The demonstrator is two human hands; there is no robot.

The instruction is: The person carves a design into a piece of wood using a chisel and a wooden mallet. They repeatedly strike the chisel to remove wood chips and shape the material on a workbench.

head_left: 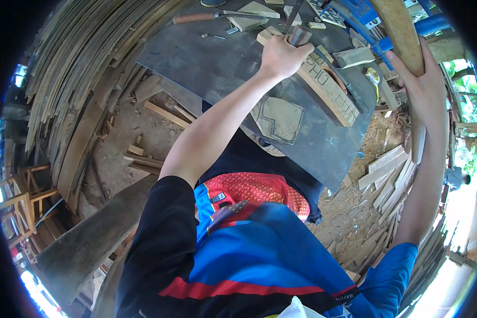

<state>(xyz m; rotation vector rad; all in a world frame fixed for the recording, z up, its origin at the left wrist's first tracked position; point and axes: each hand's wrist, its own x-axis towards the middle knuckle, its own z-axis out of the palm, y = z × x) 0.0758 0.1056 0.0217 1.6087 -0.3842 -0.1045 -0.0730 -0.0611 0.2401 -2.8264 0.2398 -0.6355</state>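
Observation:
My left hand (pixel 283 57) is closed around what looks like a chisel, its round, ringed handle end (pixel 300 35) showing above the fist. The blade is hidden under the hand. Beneath that fist lies a long pale wooden block (pixel 328 94) with large letters marked on its face, slanting across the dark tabletop (pixel 196 55). At the upper right my right hand (pixel 426 87) is raised, gripping a thick wooden club (pixel 400 32) whose far end leaves the picture. Club and chisel are apart. Alongside the block rests a long dark tool (pixel 340 75).
A wooden-handled tool (pixel 196 18) lies at the table's far left. Nearer me is a thin board with a drawn outline (pixel 281 121). A yellow tape measure (pixel 372 77) sits at the right, by a blue metal frame (pixel 421 26). Stacked planks (pixel 85 63) rise on the left; scraps (pixel 389 172) cover the right floor.

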